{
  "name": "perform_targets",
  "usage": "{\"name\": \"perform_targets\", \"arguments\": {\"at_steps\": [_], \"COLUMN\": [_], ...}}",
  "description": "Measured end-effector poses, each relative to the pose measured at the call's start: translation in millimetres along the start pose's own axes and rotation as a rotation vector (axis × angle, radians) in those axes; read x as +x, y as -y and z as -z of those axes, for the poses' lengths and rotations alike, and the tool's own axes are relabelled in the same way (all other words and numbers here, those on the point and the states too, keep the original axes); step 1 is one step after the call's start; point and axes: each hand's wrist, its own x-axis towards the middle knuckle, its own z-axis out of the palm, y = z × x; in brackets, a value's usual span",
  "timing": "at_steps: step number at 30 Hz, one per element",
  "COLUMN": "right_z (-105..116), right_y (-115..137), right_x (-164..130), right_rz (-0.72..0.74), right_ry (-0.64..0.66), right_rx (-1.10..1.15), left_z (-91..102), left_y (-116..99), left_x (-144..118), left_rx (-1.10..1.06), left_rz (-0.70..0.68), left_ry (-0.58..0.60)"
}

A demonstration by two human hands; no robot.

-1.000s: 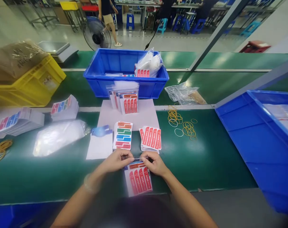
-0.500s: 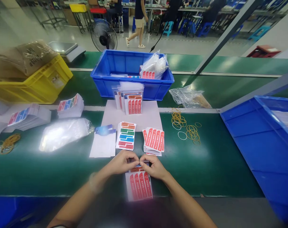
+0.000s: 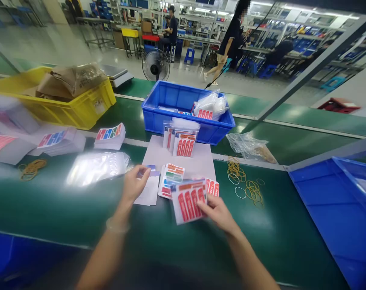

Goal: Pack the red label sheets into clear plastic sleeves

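Observation:
My right hand [image 3: 221,211] grips the right edge of a clear packet [image 3: 187,201] holding a card printed with red label strips, thumb on its face, above the table. My left hand [image 3: 136,183] is over a stack of white cards with blue tops [image 3: 149,189], its thumb and forefinger curled together; anything between them is too small to make out. Just behind the packet lie a stack of multicoloured label cards [image 3: 172,177] and a partly hidden stack of red label cards [image 3: 213,187]. Filled packets [image 3: 184,145] stand against the blue bin [image 3: 189,131].
Clear bags [image 3: 96,167] and more card stacks [image 3: 110,137] lie left, before a yellow crate [image 3: 95,106]. Rubber bands [image 3: 254,192] and a clear bag [image 3: 249,147] lie right, near a large blue bin [image 3: 328,209]. A person [image 3: 228,44] walks beyond the table.
My hands have moved apart. The packet has been lifted from the table's front edge in my right hand; my left hand has gone left to the blue-topped cards. The view has tilted up.

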Motion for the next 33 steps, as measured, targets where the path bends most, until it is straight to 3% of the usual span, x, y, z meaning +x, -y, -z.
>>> {"name": "perform_targets", "arguments": {"at_steps": [5, 9, 12, 16, 22, 26, 29, 33], "right_z": [31, 37, 26, 20, 18, -1, -21, -44], "right_y": [38, 25, 3, -10, 1, 20, 63, 148], "right_x": [99, 157, 169, 184, 213, 207, 178, 99], "right_rz": [0.204, 0.201, 0.208, 0.295, 0.238, 0.163, 0.129, 0.422], "right_ry": [-0.314, -0.535, -0.517, -0.389, -0.504, -0.49, -0.267, 0.159], "right_rx": [-0.21, -0.885, -1.347, -1.616, -1.569, -1.358, -1.106, -0.755], "left_z": [-1.6, -4.5, -5.5, -6.6, -6.3, -4.5, -4.0, -5.0], "left_y": [2, -1, -1, -1, 4, 5, 3, 0], "left_x": [-1, -2, -2, -3, -1, 1, 0, -2], "left_rx": [0.031, 0.04, 0.03, 0.0, 0.013, 0.029, 0.022, 0.031], "left_rz": [-0.1, -0.126, -0.125, -0.15, -0.162, -0.154, -0.152, -0.164], "left_ry": [-0.018, 0.018, 0.058, 0.076, 0.057, 0.027, 0.035, 0.081]}}
